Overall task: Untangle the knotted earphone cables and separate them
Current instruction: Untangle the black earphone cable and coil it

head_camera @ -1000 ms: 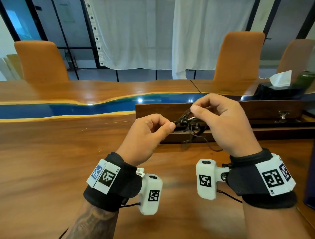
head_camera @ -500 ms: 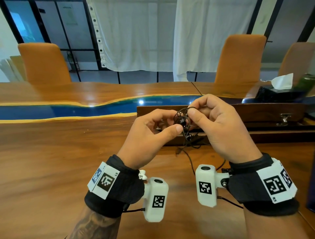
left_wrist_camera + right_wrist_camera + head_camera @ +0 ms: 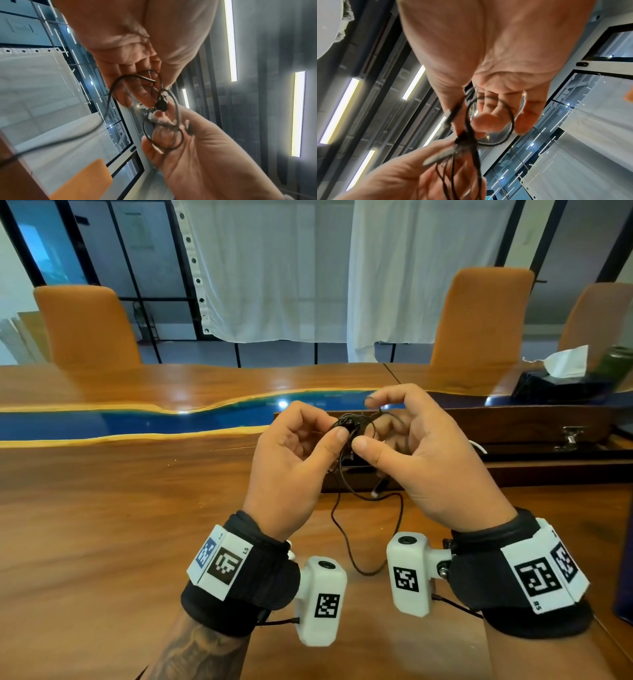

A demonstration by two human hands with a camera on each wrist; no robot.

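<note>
A tangle of thin black earphone cables (image 3: 352,424) hangs in the air between my two hands above the wooden table (image 3: 102,525). My left hand (image 3: 334,428) pinches the knot between thumb and curled fingers; in the left wrist view a black earbud (image 3: 161,105) sits at its fingertips. My right hand (image 3: 368,422) presses its thumb to the knot, and its raised index finger has a cable loop (image 3: 511,121) hooked around it. A long slack loop (image 3: 366,571) drops to the table between my wrists. The knot (image 3: 464,139) looks blurred in the right wrist view.
A dark wooden box (image 3: 513,433) with a metal latch lies just behind my hands. A black tissue box (image 3: 561,381) stands at the back right. Orange chairs (image 3: 89,326) line the far side, and a blue resin strip (image 3: 102,422) crosses the table.
The right index finger has lifted away from the knot, drawing out a loop. More cable now hangs down to the table. Both hands sit slightly closer to me.
</note>
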